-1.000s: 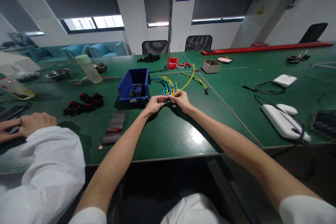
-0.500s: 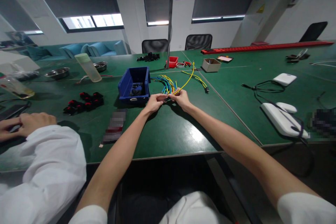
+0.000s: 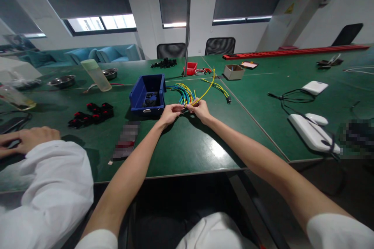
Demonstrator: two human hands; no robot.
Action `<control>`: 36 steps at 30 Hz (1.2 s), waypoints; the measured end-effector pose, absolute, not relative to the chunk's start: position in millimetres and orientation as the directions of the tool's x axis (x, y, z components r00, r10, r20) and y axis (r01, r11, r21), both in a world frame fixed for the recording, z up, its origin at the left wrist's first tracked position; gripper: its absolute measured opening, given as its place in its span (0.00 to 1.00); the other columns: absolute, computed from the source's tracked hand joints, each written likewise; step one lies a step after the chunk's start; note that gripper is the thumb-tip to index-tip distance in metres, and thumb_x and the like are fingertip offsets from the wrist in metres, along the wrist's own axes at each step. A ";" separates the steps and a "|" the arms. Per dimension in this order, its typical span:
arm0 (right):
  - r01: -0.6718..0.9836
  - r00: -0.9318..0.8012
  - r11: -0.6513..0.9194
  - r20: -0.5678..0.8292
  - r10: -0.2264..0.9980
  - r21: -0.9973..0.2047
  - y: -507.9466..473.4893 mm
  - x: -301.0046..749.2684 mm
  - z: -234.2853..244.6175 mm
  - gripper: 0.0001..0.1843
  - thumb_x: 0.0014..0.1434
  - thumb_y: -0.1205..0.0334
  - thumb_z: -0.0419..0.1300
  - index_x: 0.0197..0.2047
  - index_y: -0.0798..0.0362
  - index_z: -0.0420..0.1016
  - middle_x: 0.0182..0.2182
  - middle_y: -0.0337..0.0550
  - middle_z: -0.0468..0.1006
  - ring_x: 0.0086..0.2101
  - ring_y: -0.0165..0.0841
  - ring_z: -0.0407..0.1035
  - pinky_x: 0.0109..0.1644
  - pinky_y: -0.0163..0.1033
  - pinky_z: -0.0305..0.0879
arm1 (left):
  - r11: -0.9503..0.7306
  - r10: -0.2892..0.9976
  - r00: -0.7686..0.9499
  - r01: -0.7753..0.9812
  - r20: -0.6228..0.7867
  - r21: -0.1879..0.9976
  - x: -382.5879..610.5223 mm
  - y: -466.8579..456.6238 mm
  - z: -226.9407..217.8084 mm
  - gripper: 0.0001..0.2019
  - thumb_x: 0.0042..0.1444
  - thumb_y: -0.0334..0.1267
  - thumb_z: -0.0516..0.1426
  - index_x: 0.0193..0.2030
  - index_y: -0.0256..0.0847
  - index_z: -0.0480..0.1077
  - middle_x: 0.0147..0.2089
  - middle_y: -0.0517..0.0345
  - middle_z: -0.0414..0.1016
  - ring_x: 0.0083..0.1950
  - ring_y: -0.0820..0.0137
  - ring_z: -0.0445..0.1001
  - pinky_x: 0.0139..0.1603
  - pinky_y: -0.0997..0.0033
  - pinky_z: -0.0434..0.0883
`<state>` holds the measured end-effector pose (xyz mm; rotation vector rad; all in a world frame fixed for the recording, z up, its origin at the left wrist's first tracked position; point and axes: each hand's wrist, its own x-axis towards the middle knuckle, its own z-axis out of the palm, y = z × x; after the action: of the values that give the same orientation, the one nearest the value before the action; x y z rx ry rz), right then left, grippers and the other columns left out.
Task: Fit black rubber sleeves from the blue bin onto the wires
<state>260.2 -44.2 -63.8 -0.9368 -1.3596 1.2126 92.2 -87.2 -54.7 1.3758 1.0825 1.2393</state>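
My left hand (image 3: 172,114) pinches a small dark connector (image 3: 184,110) over the green table, its shape partly hidden by the fingers. Close against it, my right hand (image 3: 200,109) is closed on a yellow wire (image 3: 208,90), whose free end rises up and away. The wire's lower end meets the connector between my fingertips. Just behind both hands lies a bundle of blue, yellow and green wires (image 3: 184,90). A blue bin (image 3: 147,97) holding small black parts stands left of the bundle. To the right rest more wires (image 3: 221,88) with a black connector on their end.
Black-and-red parts (image 3: 92,114) and a phone-like item (image 3: 126,140) lie to the left. A co-worker's hand (image 3: 37,140) and white sleeve are at far left. Behind stand a bottle (image 3: 97,76), a red tray (image 3: 191,69) and a cardboard box (image 3: 233,72). White devices with cables (image 3: 312,132) lie right.
The whole view has shifted slightly left. My hands stay together at the connector and the yellow wire, with only slight finger movement.
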 end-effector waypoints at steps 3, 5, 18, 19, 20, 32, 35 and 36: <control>-0.061 -0.148 0.177 0.185 0.972 -0.982 -44.5 260.1 -63.2 0.20 0.38 0.53 0.71 0.27 0.54 0.66 0.22 0.37 0.73 0.22 0.26 0.68 0.25 0.31 0.69 | -0.158 0.986 0.067 0.037 0.155 0.987 93.2 -87.1 -54.3 0.15 0.41 0.29 0.63 0.39 0.35 0.76 0.42 0.48 0.79 0.45 0.62 0.76 0.54 0.56 0.69; -0.044 -0.145 0.179 0.183 0.972 -0.983 -45.0 260.1 -62.8 0.20 0.37 0.54 0.71 0.27 0.54 0.67 0.22 0.37 0.73 0.23 0.27 0.68 0.26 0.31 0.69 | -0.176 0.984 0.049 0.050 0.174 0.983 94.0 -86.9 -54.7 0.12 0.43 0.31 0.62 0.38 0.35 0.76 0.42 0.48 0.79 0.44 0.63 0.76 0.53 0.56 0.69; -0.033 -0.191 0.170 0.174 0.966 -0.985 -49.6 261.0 -58.1 0.19 0.40 0.55 0.71 0.28 0.54 0.66 0.21 0.37 0.73 0.24 0.27 0.70 0.25 0.30 0.68 | -0.208 0.978 0.025 0.083 0.207 0.975 93.5 -84.0 -57.4 0.09 0.43 0.30 0.61 0.35 0.35 0.75 0.38 0.51 0.79 0.41 0.66 0.76 0.51 0.59 0.70; -0.034 -0.193 0.171 0.174 0.966 -0.985 -50.0 261.0 -57.6 0.19 0.40 0.55 0.71 0.28 0.54 0.66 0.21 0.37 0.73 0.24 0.27 0.70 0.25 0.30 0.68 | -0.210 0.978 0.026 0.086 0.209 0.974 93.1 -83.6 -57.8 0.09 0.43 0.30 0.61 0.34 0.35 0.75 0.37 0.51 0.79 0.40 0.66 0.76 0.50 0.59 0.70; -0.035 -0.195 0.170 0.173 0.965 -0.985 -50.4 261.0 -57.2 0.18 0.41 0.56 0.70 0.28 0.54 0.66 0.21 0.36 0.73 0.24 0.27 0.70 0.25 0.30 0.68 | -0.213 0.977 0.026 0.090 0.212 0.973 92.7 -83.2 -58.1 0.09 0.43 0.30 0.61 0.34 0.35 0.75 0.37 0.51 0.79 0.40 0.66 0.76 0.50 0.59 0.70; -0.032 -0.205 0.163 0.166 0.965 -0.986 -51.3 261.1 -55.3 0.19 0.40 0.56 0.71 0.27 0.55 0.66 0.20 0.36 0.73 0.22 0.27 0.69 0.24 0.29 0.67 | -0.218 0.976 0.015 0.102 0.217 0.971 94.1 -83.7 -57.2 0.09 0.42 0.29 0.60 0.34 0.36 0.74 0.37 0.53 0.78 0.40 0.67 0.75 0.50 0.61 0.70; -0.047 -0.205 0.162 0.169 0.964 -0.986 -51.0 260.9 -55.7 0.20 0.39 0.56 0.72 0.27 0.54 0.66 0.20 0.36 0.73 0.22 0.27 0.69 0.23 0.29 0.67 | -0.204 0.979 0.006 0.100 0.205 0.974 94.4 -85.0 -55.9 0.09 0.42 0.29 0.60 0.34 0.36 0.74 0.37 0.53 0.78 0.40 0.67 0.75 0.49 0.62 0.69; -0.053 -0.204 0.161 0.168 0.964 -0.986 -51.1 260.7 -55.7 0.20 0.40 0.55 0.72 0.27 0.54 0.65 0.20 0.36 0.73 0.22 0.27 0.69 0.23 0.29 0.66 | -0.201 0.980 0.003 0.095 0.201 0.975 94.5 -85.3 -55.7 0.09 0.42 0.29 0.60 0.34 0.36 0.74 0.37 0.53 0.78 0.40 0.67 0.75 0.49 0.62 0.69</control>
<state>260.7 -51.1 -55.7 -0.9521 -1.4068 1.2498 94.5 -85.3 -55.7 1.4263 1.1817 1.3169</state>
